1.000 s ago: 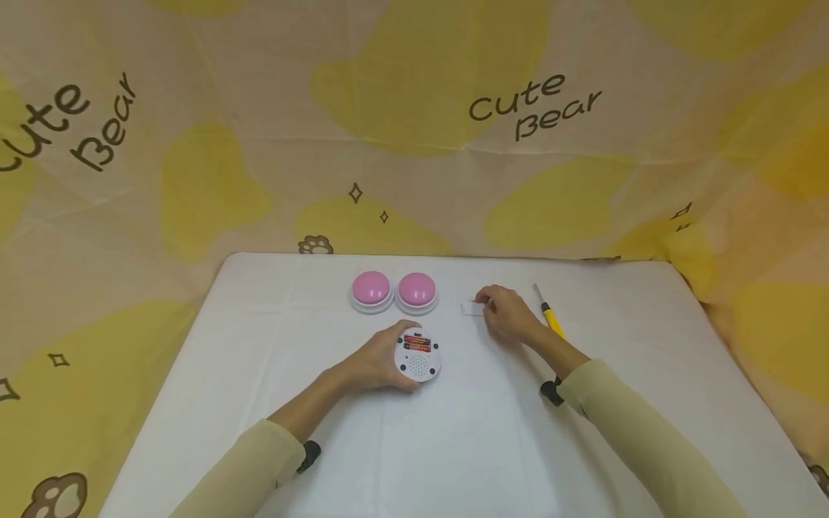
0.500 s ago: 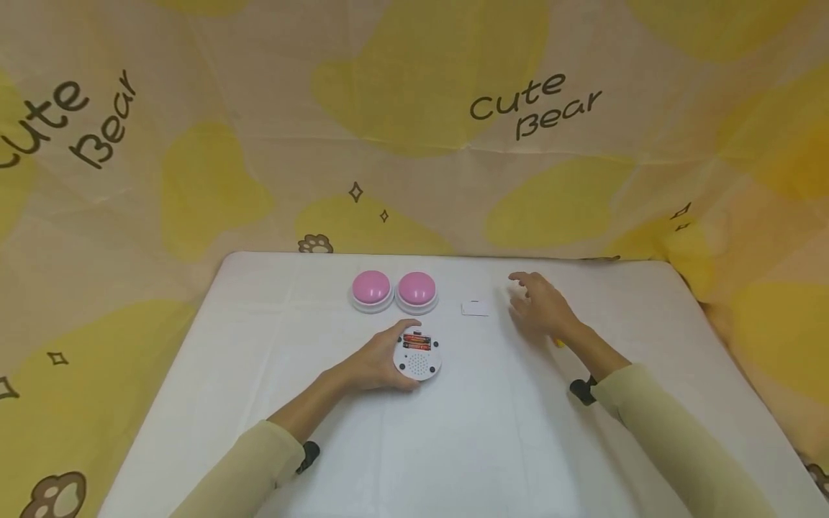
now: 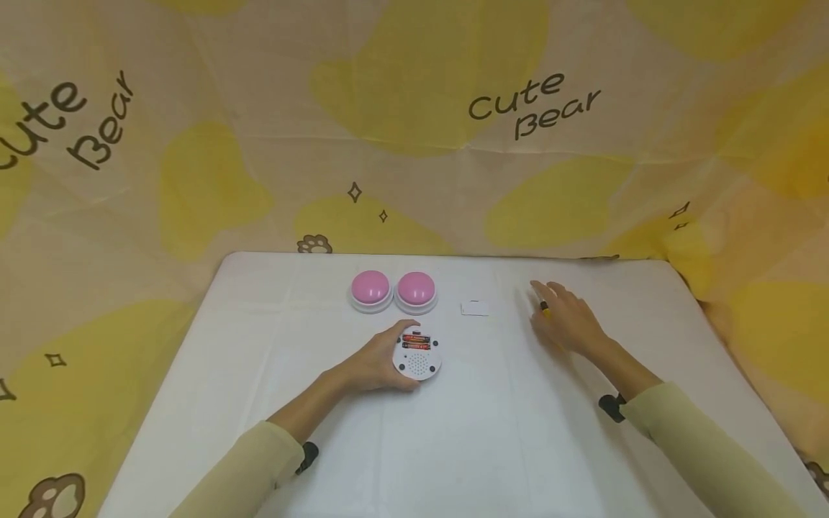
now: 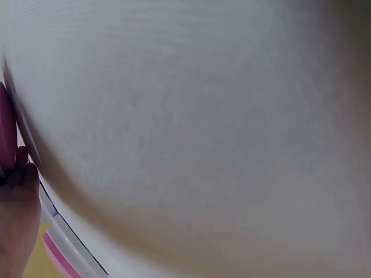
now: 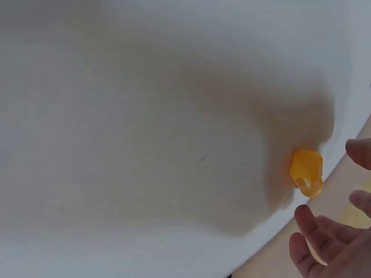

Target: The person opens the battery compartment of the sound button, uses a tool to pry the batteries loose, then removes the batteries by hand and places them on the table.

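My left hand [image 3: 377, 362] grips the edge of a round white push button [image 3: 421, 365], its underside turned up so two red batteries [image 3: 416, 342] show in its compartment. The pink top of that button [image 4: 7, 130] is partly visible in the left wrist view. My right hand [image 3: 570, 319] hovers over a screwdriver [image 3: 545, 309], covering most of it in the head view. In the right wrist view the fingers are spread, and the screwdriver's yellow handle end [image 5: 306, 172] lies beside them. A small white battery cover [image 3: 475, 309] lies on the table between the hands.
Two pink-topped push buttons, the left one [image 3: 370, 288] and the right one [image 3: 417, 289], stand side by side at the back of the white table [image 3: 291, 316]. A yellow patterned cloth [image 3: 414, 144] hangs behind the table.
My right hand has left the white battery cover and moved right, over the screwdriver. The left hand still holds the upturned push button in the same place.
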Demonstrator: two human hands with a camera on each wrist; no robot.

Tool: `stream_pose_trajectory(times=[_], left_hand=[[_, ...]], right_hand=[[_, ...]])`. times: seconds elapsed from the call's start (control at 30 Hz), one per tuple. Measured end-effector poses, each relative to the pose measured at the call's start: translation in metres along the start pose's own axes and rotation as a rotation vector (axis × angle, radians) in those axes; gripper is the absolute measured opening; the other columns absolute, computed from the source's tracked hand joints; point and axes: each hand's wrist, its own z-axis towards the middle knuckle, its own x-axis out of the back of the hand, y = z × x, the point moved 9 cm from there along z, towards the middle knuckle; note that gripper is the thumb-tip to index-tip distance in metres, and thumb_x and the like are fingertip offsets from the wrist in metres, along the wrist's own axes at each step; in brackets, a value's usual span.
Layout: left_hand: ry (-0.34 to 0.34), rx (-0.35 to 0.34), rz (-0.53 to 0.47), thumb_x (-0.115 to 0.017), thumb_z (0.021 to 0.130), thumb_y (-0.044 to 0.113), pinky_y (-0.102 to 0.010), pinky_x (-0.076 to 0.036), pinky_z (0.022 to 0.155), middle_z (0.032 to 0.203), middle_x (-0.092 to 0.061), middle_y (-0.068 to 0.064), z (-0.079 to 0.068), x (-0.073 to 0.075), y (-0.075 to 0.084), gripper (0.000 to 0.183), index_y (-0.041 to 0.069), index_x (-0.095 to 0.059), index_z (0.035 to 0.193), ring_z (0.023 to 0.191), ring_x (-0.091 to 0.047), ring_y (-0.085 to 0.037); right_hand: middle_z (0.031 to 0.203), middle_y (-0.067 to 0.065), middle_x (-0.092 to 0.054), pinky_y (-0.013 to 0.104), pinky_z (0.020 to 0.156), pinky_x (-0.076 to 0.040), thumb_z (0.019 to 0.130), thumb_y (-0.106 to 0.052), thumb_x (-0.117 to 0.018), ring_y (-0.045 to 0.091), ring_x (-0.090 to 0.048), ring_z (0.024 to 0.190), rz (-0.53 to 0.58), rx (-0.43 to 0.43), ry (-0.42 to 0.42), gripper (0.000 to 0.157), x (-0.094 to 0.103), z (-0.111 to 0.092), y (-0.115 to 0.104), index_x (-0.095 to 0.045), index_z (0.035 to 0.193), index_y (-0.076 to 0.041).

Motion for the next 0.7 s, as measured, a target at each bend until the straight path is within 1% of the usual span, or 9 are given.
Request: stream_pose_trajectory(times=[0.1, 0.17, 0.33, 0.5, 0.7], left_hand=[[-0.002, 0.002, -0.010, -0.091, 0.067, 0.025, -0.039, -0.043, 0.098, 0.126, -0.056, 0.001, 0.000, 0.000, -0.001, 0.106, 0.014, -0.030, 0.152, 0.107, -0.054, -0.015], [-0.003, 0.005, -0.019, -0.091, 0.067, 0.025, -0.040, -0.043, 0.098, 0.127, -0.056, 0.001, 0.000, 0.000, -0.002, 0.106, 0.014, -0.029, 0.153, 0.108, -0.054, -0.014], [0.000, -0.001, -0.028, -0.092, 0.067, 0.024, -0.039, -0.042, 0.099, 0.126, -0.056, 0.001, 0.000, 0.000, -0.003, 0.107, 0.014, -0.029, 0.153, 0.108, -0.054, -0.014], [0.004, -0.004, -0.023, -0.092, 0.066, 0.024, -0.039, -0.042, 0.098, 0.125, -0.056, 0.001, 0.000, 0.000, -0.004, 0.107, 0.014, -0.030, 0.152, 0.107, -0.054, -0.014], [0.007, -0.011, -0.022, -0.092, 0.066, 0.022, -0.040, -0.041, 0.100, 0.127, -0.056, 0.000, -0.001, 0.001, -0.003, 0.107, 0.012, -0.029, 0.152, 0.108, -0.054, -0.015]], right_hand=[[0.142, 0.033, -0.044, 0.068, 0.099, -0.036, 0.096, -0.015, -0.056, 0.054, -0.046, 0.124, -0.035, -0.002, -0.019, 0.056, -0.001, -0.005, -0.001, -0.042, 0.147, 0.001], [0.139, 0.033, -0.048, 0.066, 0.099, -0.037, 0.096, -0.015, -0.056, 0.053, -0.048, 0.122, -0.056, 0.004, -0.022, 0.051, -0.001, -0.007, -0.002, -0.047, 0.143, 0.002], [0.129, 0.032, -0.057, 0.064, 0.093, -0.043, 0.094, -0.014, -0.060, 0.051, -0.055, 0.114, -0.091, 0.046, -0.007, 0.042, -0.002, -0.012, -0.004, -0.059, 0.132, 0.004], [0.122, 0.028, -0.064, 0.059, 0.086, -0.048, 0.092, -0.012, -0.061, 0.047, -0.060, 0.105, -0.093, 0.077, 0.001, 0.038, -0.003, -0.013, -0.007, -0.063, 0.125, 0.006], [0.121, 0.030, -0.063, 0.060, 0.086, -0.048, 0.091, -0.009, -0.064, 0.048, -0.061, 0.105, -0.096, 0.090, 0.006, 0.036, -0.004, -0.015, -0.009, -0.064, 0.122, 0.008]])
